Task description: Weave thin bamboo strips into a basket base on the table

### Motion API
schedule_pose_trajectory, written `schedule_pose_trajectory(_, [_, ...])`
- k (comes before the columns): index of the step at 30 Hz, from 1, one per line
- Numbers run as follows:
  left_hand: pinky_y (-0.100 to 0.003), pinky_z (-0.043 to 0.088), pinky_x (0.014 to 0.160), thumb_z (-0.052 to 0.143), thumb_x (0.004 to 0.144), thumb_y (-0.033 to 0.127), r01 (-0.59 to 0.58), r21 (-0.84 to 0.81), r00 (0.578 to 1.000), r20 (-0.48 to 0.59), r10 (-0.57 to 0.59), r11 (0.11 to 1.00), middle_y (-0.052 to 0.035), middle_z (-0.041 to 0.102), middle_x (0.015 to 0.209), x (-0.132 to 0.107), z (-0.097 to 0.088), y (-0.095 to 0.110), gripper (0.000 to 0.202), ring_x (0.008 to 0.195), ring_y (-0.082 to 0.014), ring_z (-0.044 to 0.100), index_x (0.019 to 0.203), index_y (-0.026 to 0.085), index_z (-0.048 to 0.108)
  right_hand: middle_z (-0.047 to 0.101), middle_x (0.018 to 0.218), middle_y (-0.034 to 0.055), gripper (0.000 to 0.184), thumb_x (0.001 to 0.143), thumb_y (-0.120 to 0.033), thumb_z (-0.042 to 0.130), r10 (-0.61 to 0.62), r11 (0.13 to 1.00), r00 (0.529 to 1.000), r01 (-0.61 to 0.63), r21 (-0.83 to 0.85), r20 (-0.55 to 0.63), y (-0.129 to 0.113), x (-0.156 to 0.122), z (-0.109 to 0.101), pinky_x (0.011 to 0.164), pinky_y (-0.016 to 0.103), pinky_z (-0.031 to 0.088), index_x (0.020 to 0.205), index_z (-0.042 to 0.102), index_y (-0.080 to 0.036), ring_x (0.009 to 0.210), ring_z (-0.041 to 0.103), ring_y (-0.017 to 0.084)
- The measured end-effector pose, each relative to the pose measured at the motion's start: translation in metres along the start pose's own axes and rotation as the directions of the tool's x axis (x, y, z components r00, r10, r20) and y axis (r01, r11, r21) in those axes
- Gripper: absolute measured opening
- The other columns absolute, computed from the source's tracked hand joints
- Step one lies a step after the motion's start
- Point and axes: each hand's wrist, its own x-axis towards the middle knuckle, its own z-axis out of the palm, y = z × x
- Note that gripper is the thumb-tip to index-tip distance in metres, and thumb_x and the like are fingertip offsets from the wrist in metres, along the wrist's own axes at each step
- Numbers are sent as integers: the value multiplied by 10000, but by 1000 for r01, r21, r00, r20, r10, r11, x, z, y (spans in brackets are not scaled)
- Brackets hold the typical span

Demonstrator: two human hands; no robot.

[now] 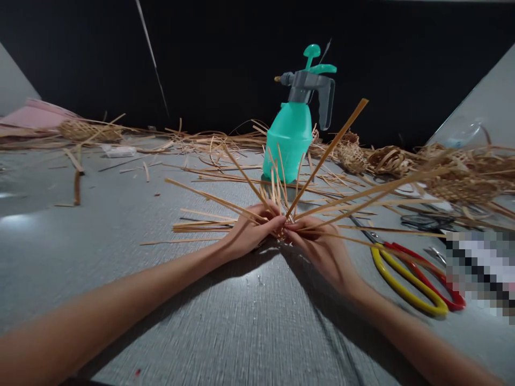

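A small weave of tan bamboo strips is held between my two hands near the middle of the table. Its long loose ends fan out upward and to both sides. My left hand is closed on the weave's left side, thumb pointing toward the centre. From the right, my right hand pinches the strips, its fingertips almost meeting the left thumb. Fingers hide most of the woven middle. Something shiny, perhaps water drops or a clear part, shows between the fingertips; I cannot make it out.
A green spray bottle stands just behind my hands. Scissors with yellow and red handles lie to the right, near black-handled scissors. Loose strips and woven pieces line the back. A pink item is at far left.
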Motion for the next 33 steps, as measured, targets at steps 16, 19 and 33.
schedule_pose_trajectory(16, [-207,371,505,567,797,186,36,-94,999,-3,-36,995,20,537,635,1,-3,-6,89,540,-73,497,733,153,514,712,732,57,147,752,-266,596,112,991,992,-116,66,65,-3,6,-7,619,333,538,774,717,-186,638,656,190])
schedule_pose_trajectory(19, [-218,393,558,563,804,196,28,-101,1000,15,-27,994,11,554,663,1,-4,-7,111,598,-85,518,721,161,498,711,739,51,125,740,-258,608,104,993,992,-107,42,66,-2,6,-9,642,349,540,776,712,-198,655,657,199])
schedule_pose_trajectory(33, [-241,406,600,510,832,218,-14,42,999,29,13,999,8,555,684,3,-8,-14,104,641,-112,531,757,178,451,643,604,31,182,789,-219,482,130,991,988,-131,9,88,4,1,-7,488,279,499,840,651,-179,490,603,151])
